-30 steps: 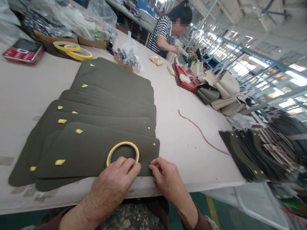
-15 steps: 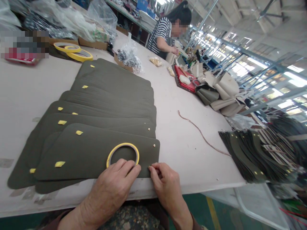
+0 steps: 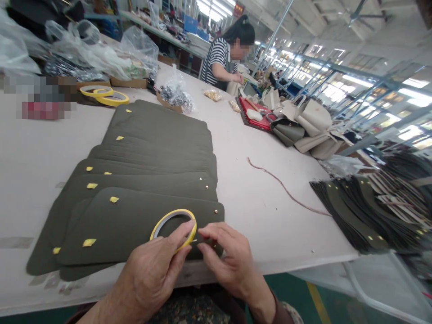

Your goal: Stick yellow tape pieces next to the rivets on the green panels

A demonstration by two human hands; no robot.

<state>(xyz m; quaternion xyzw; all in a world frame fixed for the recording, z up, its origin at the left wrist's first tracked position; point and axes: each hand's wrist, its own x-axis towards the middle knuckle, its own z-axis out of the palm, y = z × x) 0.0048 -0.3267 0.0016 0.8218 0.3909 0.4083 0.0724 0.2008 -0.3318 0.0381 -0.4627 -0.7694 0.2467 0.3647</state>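
My left hand holds a yellow tape roll lifted and tilted above the nearest dark olive leather panel. My right hand is beside it, its fingertips pinched at the roll's right edge, apparently on the tape end. The panel carries small yellow tape tabs on its left side and a metal stud at its right corner. It tops a fanned row of like panels running away across the white table.
Two more yellow tape rolls lie at the back left near plastic bags. A brown cord crosses the table. Stacked dark pieces sit right. Beige bags and a red tray lie before a seated person.
The tape roll lay flat on the panel under my left hand; now it is lifted and tilted. My right hand moved from the panel's lower right edge to the roll.
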